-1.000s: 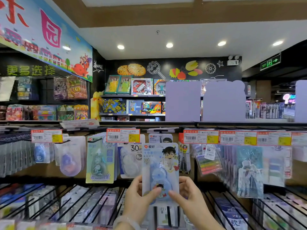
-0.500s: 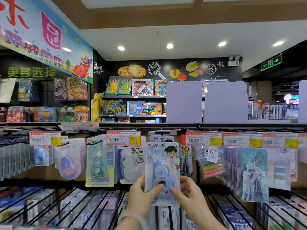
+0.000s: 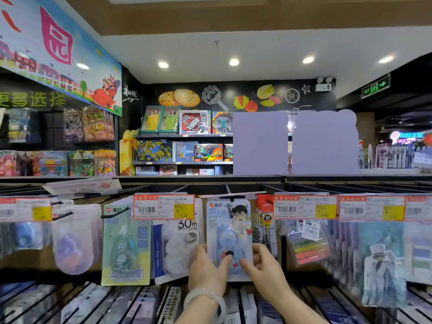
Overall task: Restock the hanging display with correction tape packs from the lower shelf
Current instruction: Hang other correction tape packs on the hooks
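A light-blue correction tape pack point(image 3: 228, 232) with a cartoon boy on its card stands upright in front of the hanging display, its top at the black peg point(image 3: 230, 197). My left hand point(image 3: 209, 268) holds its lower left edge, thumb on the front. My right hand point(image 3: 264, 265) holds its lower right edge the same way. Whether the hole sits on the peg is hidden. Other tape packs hang to the left: a green one point(image 3: 126, 244) and a white 30 m one point(image 3: 180, 239).
Red-and-yellow price tags point(image 3: 163, 206) run along the peg row. Pen packs point(image 3: 306, 244) and character packs point(image 3: 381, 260) hang to the right. Wire dividers with stock fill the lower shelf point(image 3: 93, 305). Toy shelves point(image 3: 184, 141) stand far behind.
Both hands have lifted the blue pack upward and away from me, from below the tag row to the peg level. The view has drawn closer to the display.
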Tool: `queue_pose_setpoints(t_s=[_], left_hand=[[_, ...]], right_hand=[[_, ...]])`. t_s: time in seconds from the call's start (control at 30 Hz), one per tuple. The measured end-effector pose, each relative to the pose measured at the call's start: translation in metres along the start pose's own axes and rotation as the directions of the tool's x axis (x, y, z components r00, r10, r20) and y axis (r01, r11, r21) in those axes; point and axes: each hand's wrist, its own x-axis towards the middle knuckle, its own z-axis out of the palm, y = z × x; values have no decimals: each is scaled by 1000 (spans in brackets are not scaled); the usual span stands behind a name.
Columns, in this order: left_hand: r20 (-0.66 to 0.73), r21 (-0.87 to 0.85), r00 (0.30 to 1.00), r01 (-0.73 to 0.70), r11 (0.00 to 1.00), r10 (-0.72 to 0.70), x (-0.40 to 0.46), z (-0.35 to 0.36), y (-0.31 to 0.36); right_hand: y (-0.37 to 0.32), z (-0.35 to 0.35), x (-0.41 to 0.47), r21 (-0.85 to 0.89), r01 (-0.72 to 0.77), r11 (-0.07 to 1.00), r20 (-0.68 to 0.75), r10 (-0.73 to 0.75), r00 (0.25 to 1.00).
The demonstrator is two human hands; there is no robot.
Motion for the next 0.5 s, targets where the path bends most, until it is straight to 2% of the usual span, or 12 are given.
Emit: queue_pose_setpoints(t_s=[0.1,0.33,0.5], left_hand=[[8,77,1000,12,997,-12,10,5,3],[44,91,999,-8,996,4,15,13,1],[118,172,993,-21,985,1,1,13,-10]], right_hand=[[2,3,10,-18,-8,1000,-7,8,1000],[7,9,21,-95,-84,992,-7,84,996],[12,10,7,-297,-171,940,46,193,980]])
